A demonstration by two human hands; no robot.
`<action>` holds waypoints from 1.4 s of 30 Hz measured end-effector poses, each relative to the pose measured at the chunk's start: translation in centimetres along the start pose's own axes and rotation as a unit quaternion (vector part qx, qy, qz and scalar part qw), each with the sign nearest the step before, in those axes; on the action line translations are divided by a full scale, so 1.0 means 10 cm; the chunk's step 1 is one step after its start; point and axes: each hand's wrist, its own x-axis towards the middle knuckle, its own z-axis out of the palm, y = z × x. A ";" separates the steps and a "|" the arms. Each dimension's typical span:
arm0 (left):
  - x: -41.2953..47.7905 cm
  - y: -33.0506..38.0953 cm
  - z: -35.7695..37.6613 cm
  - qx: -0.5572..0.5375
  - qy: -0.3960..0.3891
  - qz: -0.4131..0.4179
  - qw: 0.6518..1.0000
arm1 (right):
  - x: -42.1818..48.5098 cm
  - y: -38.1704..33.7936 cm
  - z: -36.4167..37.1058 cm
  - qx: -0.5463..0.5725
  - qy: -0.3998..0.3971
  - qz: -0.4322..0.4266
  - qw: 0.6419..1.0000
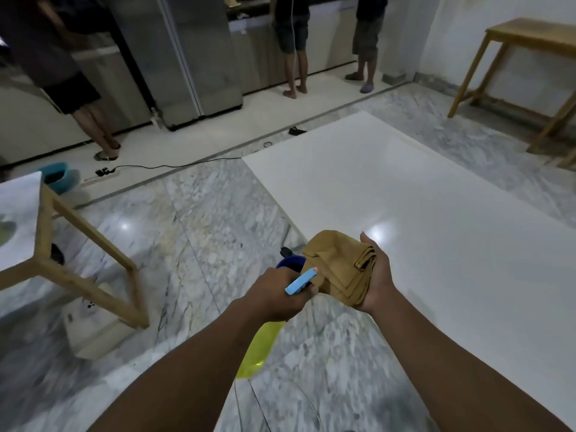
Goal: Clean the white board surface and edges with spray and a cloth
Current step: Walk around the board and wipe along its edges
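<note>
The left hand (274,294) curls its fingers around the spray bottle (258,347). The cloth (339,269) lies folded on the right hand (374,275), whose fingers are nearly straight. Beyond the fingertips, the white board (420,207) looks dry; wiping seems not yet begun.

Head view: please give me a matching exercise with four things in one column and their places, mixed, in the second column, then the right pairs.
Things
1 spray bottle
2 cloth
3 white board
4 power strip

Places
A lying on the grey marble floor
B folded, resting on the right hand
C by the blue basin, with a black cable
D gripped by the left hand

Pairs: 1-D, 2-B, 3-A, 4-C
</note>
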 end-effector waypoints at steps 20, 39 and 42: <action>2.46 -1.90 -1.87 -0.141 0.158 -0.205 0.956 | 5.26 -1.49 2.57 -0.663 0.060 -0.122 0.736; 3.26 -2.05 -1.55 -0.119 0.133 -0.172 0.969 | 6.29 -0.61 1.96 -0.939 -0.024 -0.241 0.245; 3.16 -2.01 -1.50 -0.114 0.129 -0.175 0.969 | 6.00 -0.53 1.75 -0.937 -0.025 -0.248 0.246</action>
